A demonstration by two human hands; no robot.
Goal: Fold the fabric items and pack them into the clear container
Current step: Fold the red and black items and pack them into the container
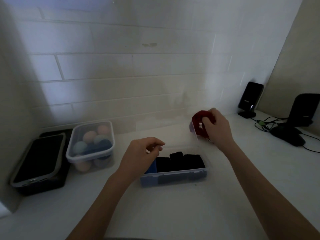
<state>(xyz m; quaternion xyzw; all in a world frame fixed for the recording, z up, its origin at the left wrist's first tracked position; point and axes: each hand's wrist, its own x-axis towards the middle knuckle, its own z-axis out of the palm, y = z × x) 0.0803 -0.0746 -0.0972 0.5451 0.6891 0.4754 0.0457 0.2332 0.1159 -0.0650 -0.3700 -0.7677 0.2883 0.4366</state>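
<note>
A clear container (173, 177) sits on the white counter, holding folded black fabric pieces (180, 161) and a blue piece (152, 168) at its left end. My left hand (142, 155) hovers over the container's left end with fingers loosely curled, holding nothing that I can see. Behind the container's right end, my right hand (217, 127) grips a rolled red fabric item (199, 123) above the counter. A pale clear edge shows beside the red item; what it belongs to is unclear.
A second clear tub (90, 146) with several pastel balls stands at the left. Further left, a phone (39, 160) lies on a black tray. Two black stands (249, 101) and cables (266, 123) occupy the right back corner. A tiled wall runs behind.
</note>
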